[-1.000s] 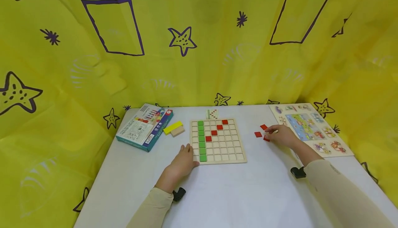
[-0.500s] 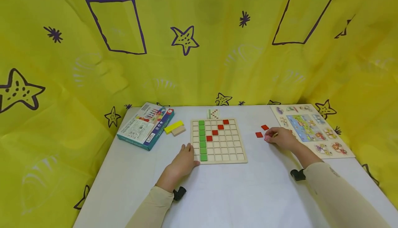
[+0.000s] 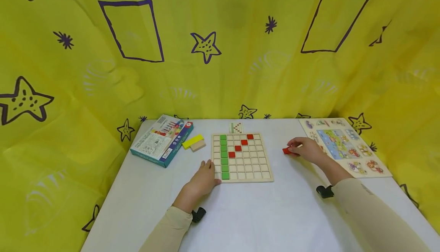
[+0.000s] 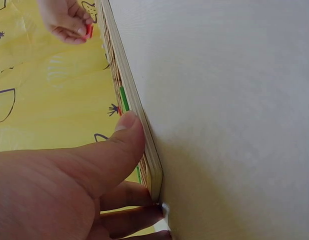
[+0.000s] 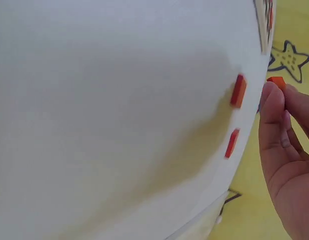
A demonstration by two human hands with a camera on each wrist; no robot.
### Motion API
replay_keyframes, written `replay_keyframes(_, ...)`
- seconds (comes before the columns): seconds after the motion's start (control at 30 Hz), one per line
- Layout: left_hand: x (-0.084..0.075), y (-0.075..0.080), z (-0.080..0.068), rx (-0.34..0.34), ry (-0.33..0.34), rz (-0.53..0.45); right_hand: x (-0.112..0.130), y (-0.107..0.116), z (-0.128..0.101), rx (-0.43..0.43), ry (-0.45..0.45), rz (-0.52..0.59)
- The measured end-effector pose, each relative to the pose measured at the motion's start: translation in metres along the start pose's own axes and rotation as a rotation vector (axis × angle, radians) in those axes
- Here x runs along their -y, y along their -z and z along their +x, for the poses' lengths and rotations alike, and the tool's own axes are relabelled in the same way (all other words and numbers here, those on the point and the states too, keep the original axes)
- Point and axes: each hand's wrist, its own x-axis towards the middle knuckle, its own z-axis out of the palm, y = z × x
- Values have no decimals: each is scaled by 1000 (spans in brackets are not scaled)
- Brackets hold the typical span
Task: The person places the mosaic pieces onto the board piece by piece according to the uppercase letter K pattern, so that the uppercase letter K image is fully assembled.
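A wooden grid board (image 3: pixel 256 167) lies flat mid-table, with a column of green tiles (image 3: pixel 224 161) and a rising diagonal of red tiles (image 3: pixel 238 148) in its cells. My left hand (image 3: pixel 203 179) holds the board's near left corner; in the left wrist view its thumb (image 4: pixel 128 131) presses the edge and the fingers lie round the corner. To the right of the board, my right hand (image 3: pixel 307 152) pinches a red tile (image 5: pixel 277 82) between thumb and fingertips, raised above the table. Two more red tiles lie below it in the right wrist view, one nearer (image 5: pixel 238 91), one farther (image 5: pixel 232 143).
Behind the board lies a small pattern card (image 3: pixel 236 127). To the left are a yellow block (image 3: pixel 191 140), a beige block (image 3: pixel 198 145) and a teal-edged game box (image 3: pixel 154 145). A wooden picture puzzle (image 3: pixel 347 164) lies at the right, under the right forearm's side. Yellow curtains (image 3: pixel 227 84) enclose the table.
My right hand has picked up a red tile from the table and moved slightly left and up with it, now overlapping the other loose tiles. The left hand has stayed at the board's corner.
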Motion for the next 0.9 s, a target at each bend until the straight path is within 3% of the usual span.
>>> replay_keyframes(0.2,0,-1,-2,7,5,-3,28,-19,9,0,6,96)
replay_keyframes(0.7,-1,4,-2,10,-4,6,78,-88,29,89,78,15)
replay_keyframes(0.9,-1,3,-2,9,3,13,88,-112,33,136,65,87)
